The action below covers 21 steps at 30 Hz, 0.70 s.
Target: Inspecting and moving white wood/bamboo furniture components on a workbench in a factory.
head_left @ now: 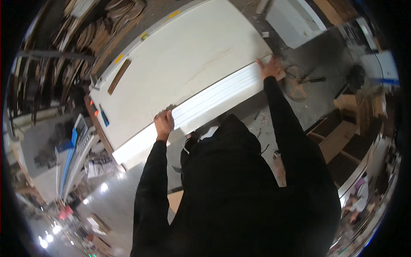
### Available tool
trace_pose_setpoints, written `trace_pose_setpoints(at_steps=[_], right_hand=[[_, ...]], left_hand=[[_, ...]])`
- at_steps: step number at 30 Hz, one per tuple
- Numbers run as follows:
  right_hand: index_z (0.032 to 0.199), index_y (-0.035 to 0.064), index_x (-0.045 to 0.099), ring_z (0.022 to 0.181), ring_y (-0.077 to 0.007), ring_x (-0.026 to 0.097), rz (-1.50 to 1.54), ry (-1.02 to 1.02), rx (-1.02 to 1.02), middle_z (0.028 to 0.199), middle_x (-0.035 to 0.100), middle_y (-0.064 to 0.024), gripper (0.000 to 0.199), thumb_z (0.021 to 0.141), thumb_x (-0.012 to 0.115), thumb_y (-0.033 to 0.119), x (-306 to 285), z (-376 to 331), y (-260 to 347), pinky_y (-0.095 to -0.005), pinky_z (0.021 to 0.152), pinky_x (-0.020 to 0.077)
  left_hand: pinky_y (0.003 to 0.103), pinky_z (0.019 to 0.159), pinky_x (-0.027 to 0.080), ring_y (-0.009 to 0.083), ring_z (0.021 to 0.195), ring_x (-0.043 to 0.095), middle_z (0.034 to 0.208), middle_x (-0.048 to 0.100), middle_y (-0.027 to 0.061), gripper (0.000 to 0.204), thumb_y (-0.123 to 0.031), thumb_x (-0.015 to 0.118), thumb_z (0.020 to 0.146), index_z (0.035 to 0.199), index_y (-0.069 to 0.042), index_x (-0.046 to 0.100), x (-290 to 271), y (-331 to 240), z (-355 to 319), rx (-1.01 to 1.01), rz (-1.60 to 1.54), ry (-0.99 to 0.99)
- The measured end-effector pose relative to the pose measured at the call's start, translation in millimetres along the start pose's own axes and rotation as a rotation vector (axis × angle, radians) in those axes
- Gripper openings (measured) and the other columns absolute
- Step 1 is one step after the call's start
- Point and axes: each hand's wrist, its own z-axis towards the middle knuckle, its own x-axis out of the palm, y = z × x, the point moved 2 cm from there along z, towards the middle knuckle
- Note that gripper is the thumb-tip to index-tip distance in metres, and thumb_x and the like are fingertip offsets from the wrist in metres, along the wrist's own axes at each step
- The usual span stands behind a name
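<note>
A long white panel strip (pixel 218 95) with thin lengthwise grooves lies along the near edge of a large white-topped table (pixel 180 55). My left hand (pixel 164 124) grips it left of its middle, fingers curled over the far edge. Near the strip's right end, my right hand (pixel 272 68) holds it the same way, at the table's right corner. The undersides of both grips are hidden. A narrow brown wood strip (pixel 119 77) rests on the left part of the table, and a slim blue tool (pixel 104 115) lies by its left edge.
Stacked wood offcuts (pixel 102 30) fill racks at the far left. A blue-and-grey object (pixel 70 154) leans left of the table. At right are a round metal base (pixel 296 83), a white box-like piece (pixel 295 21) and wooden shelving (pixel 338 141). Another person (pixel 357 199) is at lower right.
</note>
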Motion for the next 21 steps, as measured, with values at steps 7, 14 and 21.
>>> trace_pose_setpoints(at_steps=[7, 14, 21], right_hand=[[0.155, 0.0028, 0.044, 0.152, -0.0435, 0.033, 0.336, 0.306, -0.735, 0.16, 0.043, -0.0222, 0.101, 0.079, 0.086, 0.054, -64.1, -117.2, 174.0, -0.0604, 0.126, 0.0214], [0.166, 0.0061, 0.026, 0.16, -0.0337, 0.022, 0.229, 0.724, -1.363, 0.17, 0.032, -0.0121, 0.14, 0.056, 0.096, 0.058, -86.3, -260.0, 295.1, -0.0557, 0.132, 0.0113], [0.158, 0.0038, 0.035, 0.141, -0.0313, 0.046, 0.012, 0.668, -1.395, 0.154, 0.049, -0.0138, 0.112, 0.068, 0.093, 0.033, -63.0, -283.4, 327.3, -0.0475, 0.122, 0.0329]], left_hand=[[0.052, 0.108, 0.042, 0.0371, 0.118, 0.062, 0.125, 0.071, 0.0129, 0.03, -0.026, 0.066, 0.098, 0.122, -0.009, 0.073, -11.4, -18.0, -22.8, -0.044, 0.182, -0.221], [0.047, 0.097, 0.05, 0.0371, 0.108, 0.065, 0.109, 0.071, 0.015, 0.032, -0.013, 0.072, 0.093, 0.124, -0.006, 0.068, -33.2, -51.3, -98.2, -0.128, 0.004, -0.393], [0.044, 0.082, 0.057, 0.0346, 0.093, 0.074, 0.1, 0.076, 0.0166, 0.03, -0.018, 0.071, 0.098, 0.126, -0.006, 0.07, -58.2, 24.0, -239.8, -0.669, -0.128, -0.535]])
